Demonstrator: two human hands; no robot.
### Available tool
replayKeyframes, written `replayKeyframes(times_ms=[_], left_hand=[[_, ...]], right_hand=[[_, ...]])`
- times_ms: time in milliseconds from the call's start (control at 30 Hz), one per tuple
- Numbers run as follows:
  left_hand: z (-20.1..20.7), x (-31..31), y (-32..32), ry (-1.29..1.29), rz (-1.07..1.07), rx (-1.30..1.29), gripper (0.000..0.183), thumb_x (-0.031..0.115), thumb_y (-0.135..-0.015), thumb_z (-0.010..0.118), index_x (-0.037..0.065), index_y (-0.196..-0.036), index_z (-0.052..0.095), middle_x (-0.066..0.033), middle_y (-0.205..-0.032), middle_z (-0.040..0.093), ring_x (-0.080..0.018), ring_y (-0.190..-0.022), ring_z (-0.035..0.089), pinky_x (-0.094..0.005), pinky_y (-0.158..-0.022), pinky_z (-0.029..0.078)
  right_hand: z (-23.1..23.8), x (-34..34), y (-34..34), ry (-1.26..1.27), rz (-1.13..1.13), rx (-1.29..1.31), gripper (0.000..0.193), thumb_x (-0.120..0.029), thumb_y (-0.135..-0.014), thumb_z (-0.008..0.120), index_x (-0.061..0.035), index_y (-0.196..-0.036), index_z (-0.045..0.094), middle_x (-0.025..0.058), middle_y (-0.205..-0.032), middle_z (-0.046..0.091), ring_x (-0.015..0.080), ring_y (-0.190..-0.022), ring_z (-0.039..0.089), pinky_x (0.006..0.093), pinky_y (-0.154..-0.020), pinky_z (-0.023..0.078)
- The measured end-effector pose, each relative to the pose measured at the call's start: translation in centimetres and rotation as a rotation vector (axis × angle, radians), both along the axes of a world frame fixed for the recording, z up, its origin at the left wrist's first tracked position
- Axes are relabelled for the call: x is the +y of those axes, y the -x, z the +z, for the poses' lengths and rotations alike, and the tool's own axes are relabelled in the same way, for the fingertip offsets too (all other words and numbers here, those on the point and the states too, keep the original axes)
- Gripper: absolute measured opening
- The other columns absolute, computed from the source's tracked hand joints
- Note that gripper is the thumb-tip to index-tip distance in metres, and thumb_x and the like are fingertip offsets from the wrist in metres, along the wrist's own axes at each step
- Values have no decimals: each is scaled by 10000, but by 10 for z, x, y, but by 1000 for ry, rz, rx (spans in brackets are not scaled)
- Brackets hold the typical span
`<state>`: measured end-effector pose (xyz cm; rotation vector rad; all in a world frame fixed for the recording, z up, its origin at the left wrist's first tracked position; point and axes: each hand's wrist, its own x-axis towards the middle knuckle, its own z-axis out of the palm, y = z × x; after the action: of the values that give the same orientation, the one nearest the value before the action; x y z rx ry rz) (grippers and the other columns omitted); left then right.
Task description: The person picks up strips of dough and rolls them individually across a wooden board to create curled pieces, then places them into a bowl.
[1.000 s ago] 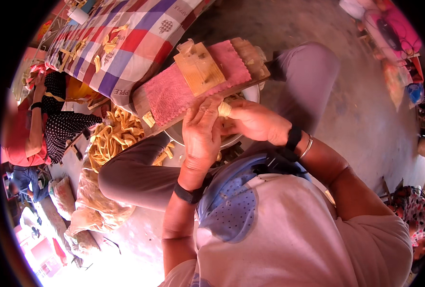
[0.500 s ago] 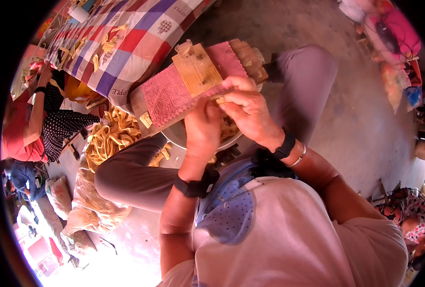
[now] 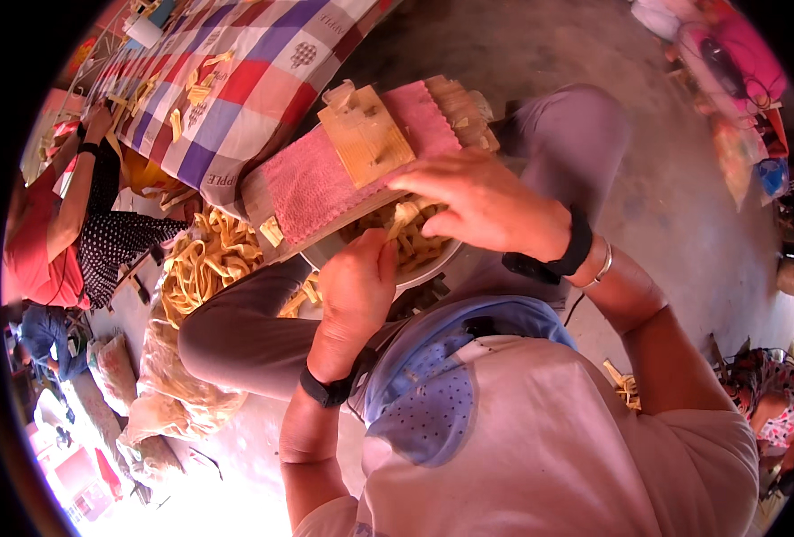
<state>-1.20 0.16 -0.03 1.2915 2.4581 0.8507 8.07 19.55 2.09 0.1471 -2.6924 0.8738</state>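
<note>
Pale yellow strip (image 3: 403,217) sits between both hands, just over a metal bowl (image 3: 433,271) full of similar strips, on the person's lap. Left hand (image 3: 354,291) is closed in a loose fist, thumb + fingers pinching the strip's lower end. Right hand (image 3: 479,199) lies flat-ish over the bowl, fingers curled down onto the strip's upper end; can't tell how tight that grip is, as the fingertips are hidden. Black band on each wrist, thin metal bangle on the right.

Just behind the bowl, touching its far rim: a board wrapped in pink cloth (image 3: 321,183), tilted across the knees, w/ a small wooden block (image 3: 365,136) on top & a bundle of strips (image 3: 458,103) at its far end.

Left of the lap: heap of yellow strips (image 3: 207,259) on the floor, clear plastic bag (image 3: 178,380) beside it. Beyond, a checked cloth (image 3: 236,72) in red/blue/white, scattered w/ more strips. Another person in a red top & dotted skirt (image 3: 75,224) sits at far left, one hand reaching onto that cloth.

Floor (image 3: 683,197) is bare grey concrete, dusty. Pink bags & clutter at upper right edge, blurred. Strong sunlight washes out lower left.
</note>
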Motion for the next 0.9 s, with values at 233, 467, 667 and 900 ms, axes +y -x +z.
replayKeyframes(times_ms=[233,467,667,900], left_hand=[[21,16,7,59,-200,-138,129,173,-891,569,56,-838,585,-158,-797,631,-358,-738,608,-423,-613,476],[21,13,45,-57,-293,-820,230,210,-949,536,27,-832,609,1,-690,518,-94,-684,482,-256,-617,409],[21,16,69,-56,-183,-851,250,227,-962,526,26,-848,620,30,-687,499,-62,-664,439,-226,-599,379],[13,14,67,-72,-144,-889,277,265,-949,539,44,-793,600,60,-640,426,-35,-594,370,-197,-527,284]], right_hand=[[-3,4,9,-87,181,-242,166,-183,-767,667,-52,-808,573,143,-730,600,334,-693,598,429,-610,463],[40,19,25,263,313,-511,252,-188,-865,616,-12,-722,506,135,-610,476,238,-557,483,366,-541,397],[33,31,42,312,254,-531,183,-155,-895,583,1,-802,559,72,-618,488,144,-577,473,303,-552,406],[30,32,32,455,88,-695,184,-154,-881,577,1,-976,606,129,-705,589,227,-615,596,349,-583,454]])
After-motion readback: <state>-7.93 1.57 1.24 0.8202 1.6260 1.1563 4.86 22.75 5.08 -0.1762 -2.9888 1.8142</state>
